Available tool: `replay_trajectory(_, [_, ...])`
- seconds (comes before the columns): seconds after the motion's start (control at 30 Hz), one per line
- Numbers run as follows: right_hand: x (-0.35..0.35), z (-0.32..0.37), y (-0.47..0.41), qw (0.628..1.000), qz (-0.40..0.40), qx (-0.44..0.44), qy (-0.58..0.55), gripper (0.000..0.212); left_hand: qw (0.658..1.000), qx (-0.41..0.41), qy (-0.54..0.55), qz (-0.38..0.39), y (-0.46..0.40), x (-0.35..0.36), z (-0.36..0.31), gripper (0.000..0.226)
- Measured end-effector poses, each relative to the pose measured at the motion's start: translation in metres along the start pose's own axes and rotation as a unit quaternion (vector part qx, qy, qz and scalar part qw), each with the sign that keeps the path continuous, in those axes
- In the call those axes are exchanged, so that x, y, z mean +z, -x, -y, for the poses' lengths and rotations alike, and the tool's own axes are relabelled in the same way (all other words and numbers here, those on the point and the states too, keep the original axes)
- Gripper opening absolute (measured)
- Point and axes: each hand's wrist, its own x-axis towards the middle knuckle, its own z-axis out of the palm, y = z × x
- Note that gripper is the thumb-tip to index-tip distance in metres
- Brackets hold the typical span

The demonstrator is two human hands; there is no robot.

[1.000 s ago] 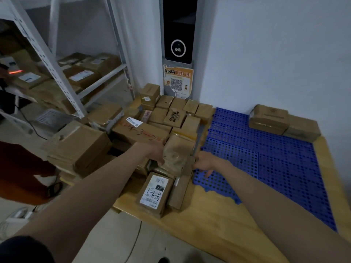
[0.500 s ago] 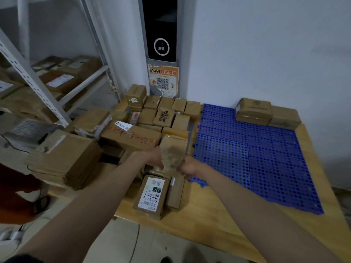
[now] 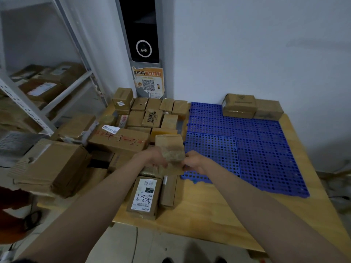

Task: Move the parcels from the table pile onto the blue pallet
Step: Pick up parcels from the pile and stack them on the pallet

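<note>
My right hand (image 3: pixel 193 161) has come in from the pallet edge; with my left hand (image 3: pixel 153 158), both now grip the taped parcel (image 3: pixel 170 149), upright over the table pile (image 3: pixel 133 126). Blue pallet (image 3: pixel 247 149) just right, two boxes (image 3: pixel 250 108) at its far edge.

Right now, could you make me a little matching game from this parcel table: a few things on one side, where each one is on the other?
Things:
1. taped parcel
2. two brown boxes
3. box marked 4-3-2
4. box with white label

Places:
A. far corner of the blue pallet
B. near table edge, below the hands
C. between left hand and right hand
D. in the pile, left of the held parcel

Pairs: 1-C, 2-A, 3-D, 4-B
</note>
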Motion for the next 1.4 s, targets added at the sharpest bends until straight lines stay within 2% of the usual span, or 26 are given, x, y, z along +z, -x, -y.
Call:
replay_trajectory(0.13, [-0.021, 0.0, 0.01, 1.0, -0.025, -0.004, 0.008, 0.038, 0.999, 0.03, 0.006, -0.032, 0.001, 0.0, -0.021, 0.042])
replay_trajectory(0.3, [-0.062, -0.009, 0.029, 0.998, -0.067, 0.003, -0.007, 0.043, 0.995, 0.079, 0.031, -0.043, -0.002, -0.002, -0.067, 0.025])
replay_trajectory(0.57, [-0.152, -0.051, 0.065, 0.996, -0.083, 0.008, -0.025, 0.044, 0.993, 0.118, 0.013, -0.01, -0.026, 0.019, -0.165, 0.038])
replay_trajectory(0.7, [-0.212, -0.073, 0.073, 0.992, -0.116, 0.019, 0.04, 0.048, 0.991, 0.13, 0.009, 0.01, -0.044, 0.038, -0.218, 0.051])
replay_trajectory(0.83, [-0.276, -0.089, 0.075, 0.985, -0.128, 0.018, 0.11, 0.021, 0.989, 0.147, -0.015, 0.015, -0.066, 0.057, -0.274, 0.057])
replay_trajectory(1.07, [-0.384, -0.118, 0.061, 0.976, -0.145, 0.015, 0.161, 0.04, 0.989, 0.144, -0.044, 0.012, -0.112, 0.088, -0.371, 0.06])
replay_trajectory(1.4, [-0.481, -0.138, 0.022, 0.979, -0.127, 0.016, 0.159, 0.043, 0.986, 0.139, -0.092, 0.019, -0.175, 0.11, -0.45, 0.058])
